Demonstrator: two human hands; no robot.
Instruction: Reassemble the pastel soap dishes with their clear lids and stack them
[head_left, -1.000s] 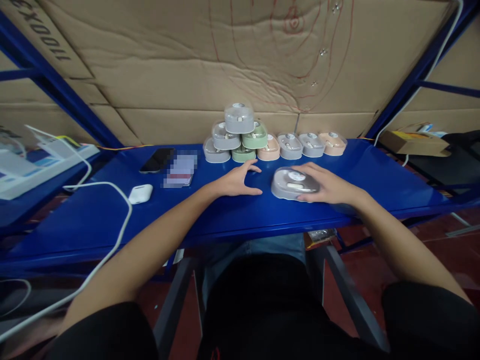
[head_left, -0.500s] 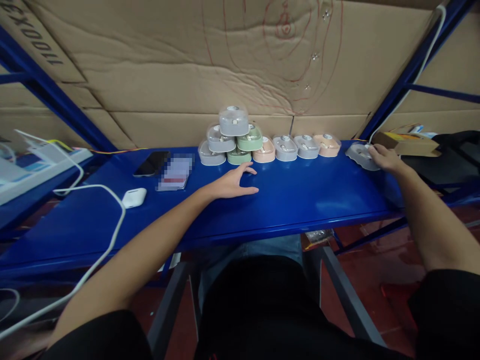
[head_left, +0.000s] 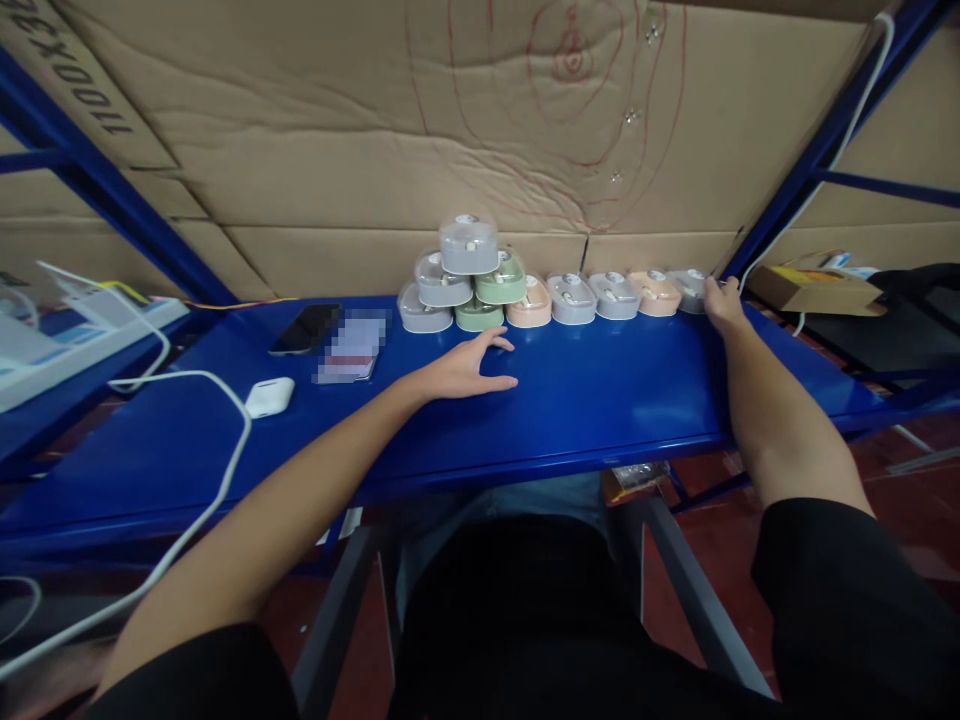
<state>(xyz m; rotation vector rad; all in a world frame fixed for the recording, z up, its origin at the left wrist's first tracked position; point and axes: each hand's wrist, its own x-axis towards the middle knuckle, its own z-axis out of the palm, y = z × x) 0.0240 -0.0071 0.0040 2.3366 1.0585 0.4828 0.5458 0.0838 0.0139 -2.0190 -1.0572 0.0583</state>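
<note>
While a blue steel bench (head_left: 600,420) carries a pyramid of clear-lidded plastic cases (head_left: 466,285) and a row of matching cases (head_left: 592,297) running right from it, the left hand (head_left: 471,362) lies open on the steel, near the pyramid. At the row's far right end, the right hand (head_left: 723,305) touches a grey case (head_left: 688,291), though whether its grip has closed cannot be told. That case looks light, stiff and slippery, best held by its rim.

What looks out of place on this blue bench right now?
The pixelated flat item beside the phone stands out: its surface is blurred and unreadable. The stacked plastic cases look orderly, with nothing visibly spilled.
</note>
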